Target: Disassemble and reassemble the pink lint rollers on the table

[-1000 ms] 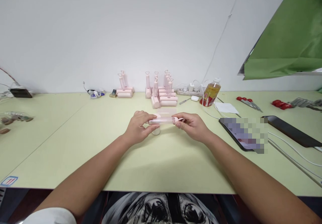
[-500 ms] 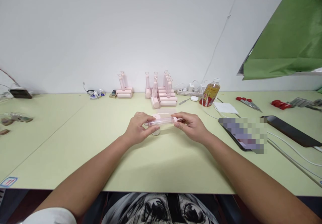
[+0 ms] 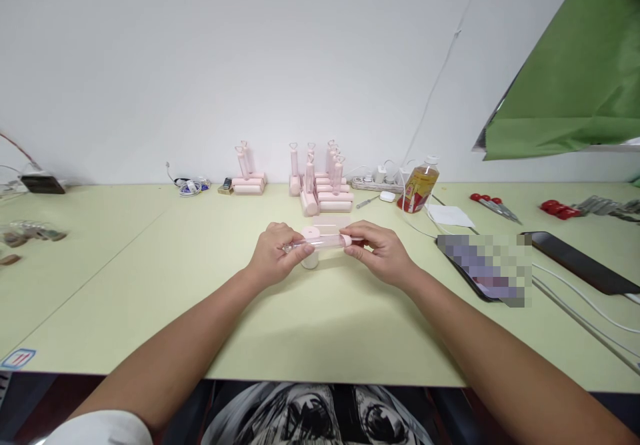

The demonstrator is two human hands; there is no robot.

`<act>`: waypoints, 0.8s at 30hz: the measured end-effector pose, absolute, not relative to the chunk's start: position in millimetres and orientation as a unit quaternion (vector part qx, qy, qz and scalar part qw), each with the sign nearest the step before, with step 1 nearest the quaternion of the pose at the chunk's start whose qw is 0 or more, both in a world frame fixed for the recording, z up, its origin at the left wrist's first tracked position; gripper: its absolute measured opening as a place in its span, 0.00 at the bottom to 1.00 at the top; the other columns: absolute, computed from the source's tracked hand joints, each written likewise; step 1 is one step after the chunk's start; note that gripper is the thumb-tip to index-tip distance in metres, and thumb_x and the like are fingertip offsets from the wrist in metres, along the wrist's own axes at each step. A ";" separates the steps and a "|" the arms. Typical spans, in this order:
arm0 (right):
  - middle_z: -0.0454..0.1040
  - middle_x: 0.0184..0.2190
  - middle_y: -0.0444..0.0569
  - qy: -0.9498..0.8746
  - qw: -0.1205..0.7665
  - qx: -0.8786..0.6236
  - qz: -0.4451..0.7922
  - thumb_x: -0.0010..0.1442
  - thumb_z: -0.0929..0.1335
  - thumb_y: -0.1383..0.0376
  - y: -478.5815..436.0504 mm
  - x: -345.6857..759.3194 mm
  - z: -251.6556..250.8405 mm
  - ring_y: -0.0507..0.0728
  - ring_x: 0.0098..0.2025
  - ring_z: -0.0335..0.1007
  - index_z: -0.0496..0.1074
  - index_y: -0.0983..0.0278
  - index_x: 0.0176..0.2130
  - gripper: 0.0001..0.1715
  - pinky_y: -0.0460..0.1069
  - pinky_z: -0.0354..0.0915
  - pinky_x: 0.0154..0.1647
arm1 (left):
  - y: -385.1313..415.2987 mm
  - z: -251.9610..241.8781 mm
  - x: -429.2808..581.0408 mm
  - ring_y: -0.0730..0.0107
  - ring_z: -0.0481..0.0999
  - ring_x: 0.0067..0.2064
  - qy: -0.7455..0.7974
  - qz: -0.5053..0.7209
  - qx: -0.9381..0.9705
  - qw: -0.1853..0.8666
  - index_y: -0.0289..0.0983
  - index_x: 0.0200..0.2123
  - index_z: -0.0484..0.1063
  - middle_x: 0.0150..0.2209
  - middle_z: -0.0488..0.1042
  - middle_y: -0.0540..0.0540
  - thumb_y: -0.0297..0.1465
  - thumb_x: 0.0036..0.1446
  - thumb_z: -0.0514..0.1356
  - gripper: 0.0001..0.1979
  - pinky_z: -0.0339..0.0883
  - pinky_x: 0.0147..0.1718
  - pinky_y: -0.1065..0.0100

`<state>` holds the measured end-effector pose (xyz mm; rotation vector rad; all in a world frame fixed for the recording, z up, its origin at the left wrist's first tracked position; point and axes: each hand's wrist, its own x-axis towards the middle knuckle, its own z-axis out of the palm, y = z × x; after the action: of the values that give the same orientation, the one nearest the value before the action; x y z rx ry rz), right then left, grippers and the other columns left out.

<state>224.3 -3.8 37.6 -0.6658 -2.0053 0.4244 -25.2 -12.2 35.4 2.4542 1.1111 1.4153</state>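
My left hand (image 3: 276, 253) grips one end of a clear pink tube (image 3: 325, 242) between thumb and fingers. At the tube's pink-collared end, my right hand (image 3: 379, 251) pinches it; the small part beyond the collar is mostly hidden by the fingers. The tube lies nearly level above the table. Behind and below it stands a pink-and-white cylinder (image 3: 310, 261), with a flat pale pink piece (image 3: 333, 221) just beyond. Farther back, several pink rollers (image 3: 335, 201) lie near upright clear tubes with handles (image 3: 294, 159). Another small group of pink rollers (image 3: 249, 185) sits to their left.
On the right are a drink bottle (image 3: 419, 186), a phone (image 3: 475, 268), a dark phone (image 3: 575, 260), white cables and red-ended tools (image 3: 495, 206). A power strip (image 3: 377, 183) lies against the wall. Wrapped items (image 3: 33, 233) lie far left.
The held tube has tilted slightly nearer level and lowered at its left end, showing more of the cylinder's pink top behind it. Both hands keep their hold.
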 end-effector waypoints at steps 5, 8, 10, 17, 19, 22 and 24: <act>0.77 0.40 0.53 -0.816 0.468 -0.284 0.183 0.61 0.69 0.60 -6.6 222.5 39.2 0.54 0.35 0.73 0.76 0.62 0.46 0.14 0.47 0.69 0.31 | -13.9 35.9 -23.9 0.71 0.68 0.26 0.386 0.457 0.798 0.070 0.38 0.24 0.72 0.21 0.72 0.49 0.47 0.62 0.52 0.23 0.62 0.34 0.65; 0.77 0.39 0.53 -0.815 0.463 -0.295 0.188 0.60 0.69 0.58 -6.8 222.4 39.6 0.55 0.35 0.73 0.76 0.62 0.46 0.15 0.48 0.69 0.31 | -14.1 35.2 -22.7 0.71 0.69 0.27 0.397 0.456 0.792 0.089 0.38 0.24 0.72 0.21 0.72 0.49 0.46 0.62 0.52 0.23 0.62 0.30 0.67; 0.77 0.39 0.52 -0.813 0.459 -0.303 0.191 0.60 0.69 0.57 -6.5 222.7 39.2 0.55 0.34 0.73 0.76 0.62 0.46 0.16 0.48 0.69 0.31 | -13.9 34.6 -22.1 0.72 0.69 0.26 0.400 0.455 0.787 0.113 0.37 0.24 0.72 0.22 0.72 0.49 0.46 0.62 0.53 0.22 0.62 0.28 0.69; 0.79 0.36 0.50 -0.810 0.442 -0.331 0.199 0.59 0.69 0.57 -5.7 224.0 37.3 0.54 0.32 0.74 0.77 0.63 0.45 0.16 0.47 0.69 0.31 | -13.4 34.5 -22.7 0.75 0.68 0.24 0.406 0.450 0.781 0.152 0.35 0.25 0.72 0.21 0.71 0.50 0.46 0.59 0.55 0.21 0.59 0.24 0.72; 0.79 0.36 0.50 -0.809 0.439 -0.336 0.200 0.59 0.69 0.57 -5.8 224.1 37.4 0.54 0.32 0.74 0.78 0.63 0.44 0.16 0.47 0.69 0.31 | -13.2 34.6 -23.0 0.75 0.67 0.24 0.405 0.449 0.782 0.149 0.35 0.25 0.72 0.21 0.70 0.51 0.45 0.59 0.56 0.20 0.59 0.24 0.72; 0.80 0.36 0.50 -0.806 0.437 -0.340 0.207 0.59 0.69 0.57 -6.0 224.3 37.6 0.54 0.31 0.74 0.78 0.63 0.44 0.17 0.47 0.68 0.30 | -13.1 34.6 -23.3 0.76 0.67 0.23 0.404 0.447 0.784 0.148 0.35 0.25 0.72 0.21 0.70 0.51 0.44 0.59 0.56 0.19 0.58 0.24 0.73; 0.80 0.36 0.50 -0.805 0.436 -0.344 0.210 0.59 0.69 0.56 -6.0 224.4 37.7 0.54 0.31 0.73 0.78 0.63 0.43 0.17 0.47 0.68 0.29 | -13.0 34.6 -23.4 0.75 0.67 0.23 0.406 0.445 0.784 0.149 0.35 0.25 0.72 0.21 0.70 0.51 0.44 0.59 0.56 0.19 0.58 0.24 0.73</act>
<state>224.4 -6.0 37.7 -0.8566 -2.0029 0.5230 -23.4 -13.0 34.6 2.2544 1.1669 1.2776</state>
